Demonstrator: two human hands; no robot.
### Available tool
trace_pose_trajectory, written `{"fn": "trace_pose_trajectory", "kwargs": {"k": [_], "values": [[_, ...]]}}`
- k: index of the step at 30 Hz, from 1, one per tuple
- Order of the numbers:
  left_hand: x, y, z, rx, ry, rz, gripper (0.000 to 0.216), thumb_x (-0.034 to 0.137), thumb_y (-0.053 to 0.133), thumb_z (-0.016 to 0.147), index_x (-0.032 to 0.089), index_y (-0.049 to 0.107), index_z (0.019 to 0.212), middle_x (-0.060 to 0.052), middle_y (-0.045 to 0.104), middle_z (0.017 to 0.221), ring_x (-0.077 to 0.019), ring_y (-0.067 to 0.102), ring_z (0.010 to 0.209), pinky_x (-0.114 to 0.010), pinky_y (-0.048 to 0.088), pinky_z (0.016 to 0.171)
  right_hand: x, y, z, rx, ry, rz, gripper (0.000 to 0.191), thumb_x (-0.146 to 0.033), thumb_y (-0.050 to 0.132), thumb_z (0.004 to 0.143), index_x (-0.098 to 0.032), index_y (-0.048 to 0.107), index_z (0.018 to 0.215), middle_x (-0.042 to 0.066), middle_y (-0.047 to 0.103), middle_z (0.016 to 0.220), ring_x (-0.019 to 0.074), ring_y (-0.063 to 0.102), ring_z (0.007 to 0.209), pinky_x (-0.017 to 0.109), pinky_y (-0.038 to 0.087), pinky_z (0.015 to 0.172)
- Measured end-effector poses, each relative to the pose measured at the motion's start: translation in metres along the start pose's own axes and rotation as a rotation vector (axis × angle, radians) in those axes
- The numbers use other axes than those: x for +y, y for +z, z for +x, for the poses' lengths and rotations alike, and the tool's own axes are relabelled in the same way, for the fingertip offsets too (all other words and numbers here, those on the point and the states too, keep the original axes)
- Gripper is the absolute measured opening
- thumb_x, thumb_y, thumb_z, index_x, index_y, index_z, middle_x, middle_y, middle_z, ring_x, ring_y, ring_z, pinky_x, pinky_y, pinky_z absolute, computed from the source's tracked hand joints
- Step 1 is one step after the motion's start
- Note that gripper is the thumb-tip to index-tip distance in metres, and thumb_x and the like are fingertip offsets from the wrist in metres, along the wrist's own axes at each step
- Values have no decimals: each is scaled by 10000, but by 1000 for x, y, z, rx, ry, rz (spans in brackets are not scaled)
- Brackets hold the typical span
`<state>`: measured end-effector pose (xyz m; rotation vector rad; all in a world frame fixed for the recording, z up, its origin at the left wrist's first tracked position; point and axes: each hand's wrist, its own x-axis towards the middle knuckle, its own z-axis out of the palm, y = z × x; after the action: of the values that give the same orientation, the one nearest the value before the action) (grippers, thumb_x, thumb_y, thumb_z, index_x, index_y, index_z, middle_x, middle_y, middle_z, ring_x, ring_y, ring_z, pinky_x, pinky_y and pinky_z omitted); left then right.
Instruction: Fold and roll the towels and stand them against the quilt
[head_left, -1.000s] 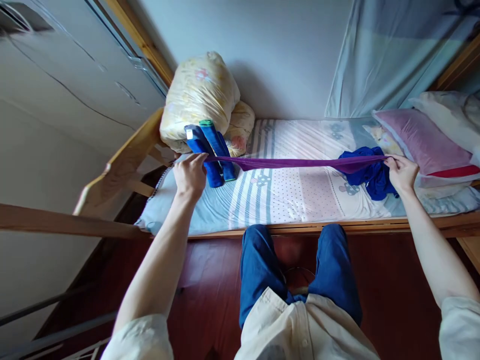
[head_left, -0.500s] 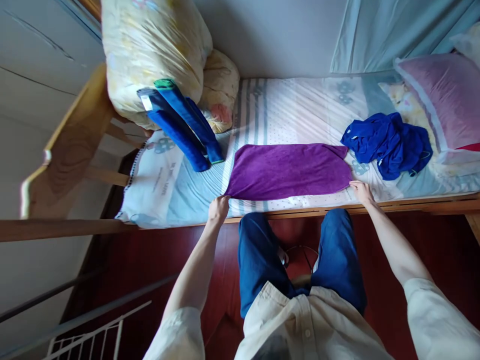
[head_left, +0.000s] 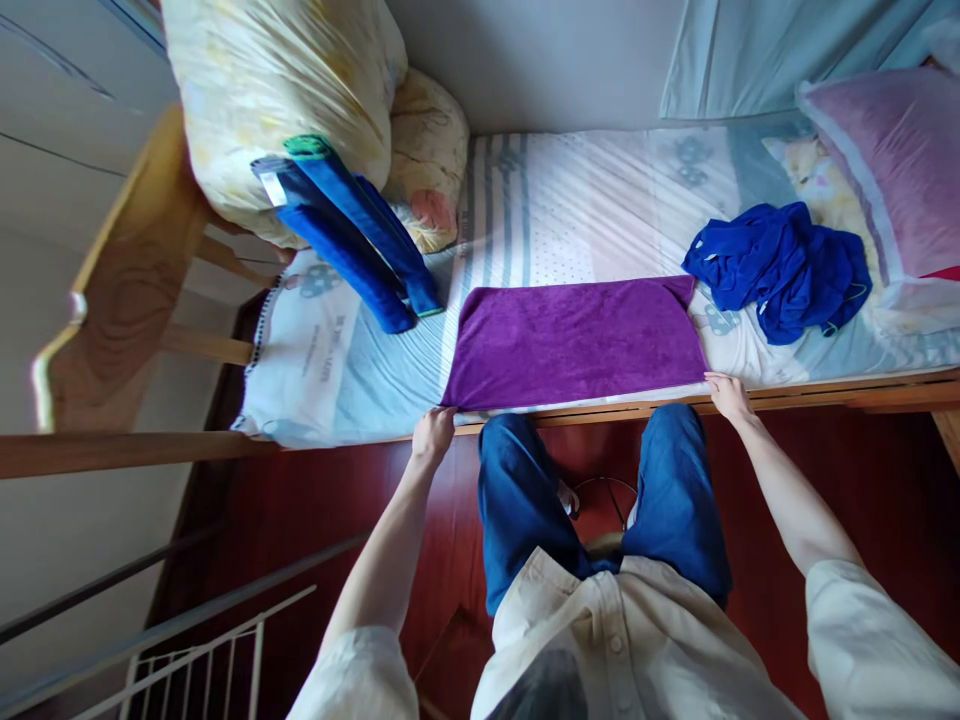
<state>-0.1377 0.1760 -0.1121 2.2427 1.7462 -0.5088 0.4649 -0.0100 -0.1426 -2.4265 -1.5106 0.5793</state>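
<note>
L hand [head_left: 433, 435] & R hand [head_left: 729, 397] each pinch a near corner of the purple rectangular plush cloth [head_left: 574, 342], flat on the pale patterned bedsheet [head_left: 585, 200] nr front edge. Tip: tug both evenly, fix far-R corner, prob. folded. Crumpled royal-blue cloth heap [head_left: 784, 265] beside its R end; rolled blue cloths [head_left: 349, 235] to L. Pale-wood headboard [head_left: 124, 290], dark-red floor [head_left: 352, 500], grey wall [head_left: 540, 70].

Plush matt cloth towel [head_left: 577, 340], smooth wooden headboard [head_left: 120, 270], glossy floor [head_left: 360, 510]
</note>
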Motion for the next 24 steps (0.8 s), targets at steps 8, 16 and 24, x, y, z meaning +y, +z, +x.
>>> {"fn": "trace_pose_trajectory", "kwargs": {"k": [8, 16, 24], "values": [[22, -17, 14, -105, -73, 126, 328, 191, 477, 946, 161, 773, 1084, -195, 751, 1099, -330, 731, 1020, -410, 563, 853, -45, -9, 10, -96, 165, -336, 351, -29, 568, 831, -113, 807, 1074, 209, 756, 1126, 302, 681, 1157, 395, 512, 1052], [146, 1, 68, 290, 130, -315, 544, 344, 384, 1024, 133, 555, 1495, -178, 486, 1594, -323, 396, 1512, -511, 360, 1222, -180, 55, 37, -52, -188, 15, 500, -72, 459, 932, -91, 649, 1394, 172, 602, 1491, 271, 539, 1402, 423, 393, 1237], [177, 57, 83, 371, 96, -467, 627, 311, 405, 999, 144, 411, 1603, -147, 246, 1722, -311, 129, 1623, -581, 119, 1308, -294, 172, 56, -110, -521, 491, 539, -264, 427, 1049, -176, 451, 1580, 83, 389, 1673, 198, 280, 1589, 409, 254, 1327]]}}
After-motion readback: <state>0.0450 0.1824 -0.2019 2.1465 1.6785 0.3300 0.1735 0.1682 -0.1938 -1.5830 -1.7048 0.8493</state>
